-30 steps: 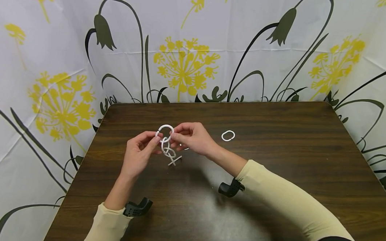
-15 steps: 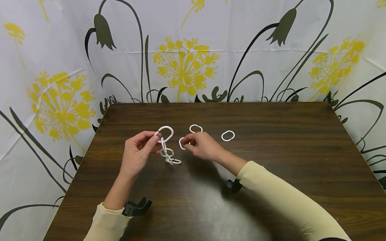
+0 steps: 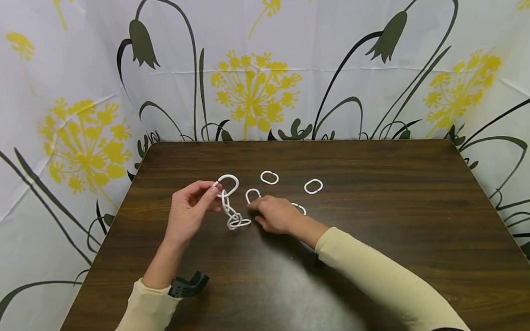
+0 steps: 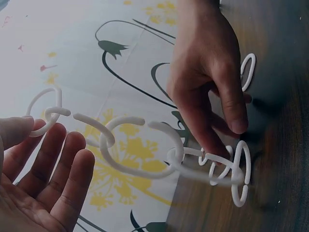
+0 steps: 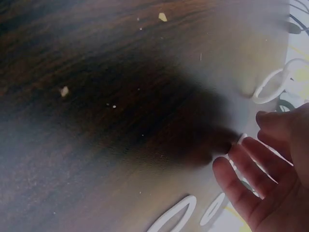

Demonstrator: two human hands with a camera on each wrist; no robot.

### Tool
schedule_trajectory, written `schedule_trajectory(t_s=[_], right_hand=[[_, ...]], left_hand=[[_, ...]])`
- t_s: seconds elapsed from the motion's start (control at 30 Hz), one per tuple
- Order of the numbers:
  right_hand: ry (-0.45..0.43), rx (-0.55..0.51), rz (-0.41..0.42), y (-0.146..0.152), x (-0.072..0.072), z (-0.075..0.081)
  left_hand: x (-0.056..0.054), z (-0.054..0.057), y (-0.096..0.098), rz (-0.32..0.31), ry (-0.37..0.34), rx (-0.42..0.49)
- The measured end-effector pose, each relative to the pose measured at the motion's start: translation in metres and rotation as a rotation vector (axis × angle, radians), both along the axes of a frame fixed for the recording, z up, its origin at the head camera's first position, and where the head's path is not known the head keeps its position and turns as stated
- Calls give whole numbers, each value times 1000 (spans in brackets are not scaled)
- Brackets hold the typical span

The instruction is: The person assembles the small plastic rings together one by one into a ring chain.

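My left hand (image 3: 188,209) pinches the top link of a short chain of white plastic C-shaped links (image 4: 116,166) between thumb and forefinger. The chain hangs down and its lowest links lie at the table. In the left wrist view small gaps show in several links, and the other fingers spread beside it. To the right, my right hand (image 3: 273,213) reaches low over the table, its forefinger at a loose white link (image 3: 252,190) that it partly covers. The right wrist view shows its fingers loosely extended and the thumb apart from them.
Further loose links lie on the dark wooden table (image 3: 380,201): one behind the right hand (image 3: 270,184), one farther right (image 3: 305,186), one partly hidden behind the right wrist (image 3: 303,208). A flower-printed curtain (image 3: 335,19) hangs at the table's back edge.
My right hand has let go of the chain's top link and moved right and down onto the table, to a loose link. The left hand stays in place; the chain's lower end has swung and settled.
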State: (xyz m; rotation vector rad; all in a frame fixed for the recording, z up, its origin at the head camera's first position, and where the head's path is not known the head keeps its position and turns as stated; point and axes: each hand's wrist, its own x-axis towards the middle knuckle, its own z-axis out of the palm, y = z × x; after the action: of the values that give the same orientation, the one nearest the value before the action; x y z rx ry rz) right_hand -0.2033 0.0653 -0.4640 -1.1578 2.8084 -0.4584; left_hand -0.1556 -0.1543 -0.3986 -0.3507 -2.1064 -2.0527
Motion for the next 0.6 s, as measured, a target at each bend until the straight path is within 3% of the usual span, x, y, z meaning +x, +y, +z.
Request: schedule_trajectory(t_s=[0.6], right_hand=[[170,88,-98,7,-3,-9]], left_hand=[[0,-1,-4,-21,13,-7]])
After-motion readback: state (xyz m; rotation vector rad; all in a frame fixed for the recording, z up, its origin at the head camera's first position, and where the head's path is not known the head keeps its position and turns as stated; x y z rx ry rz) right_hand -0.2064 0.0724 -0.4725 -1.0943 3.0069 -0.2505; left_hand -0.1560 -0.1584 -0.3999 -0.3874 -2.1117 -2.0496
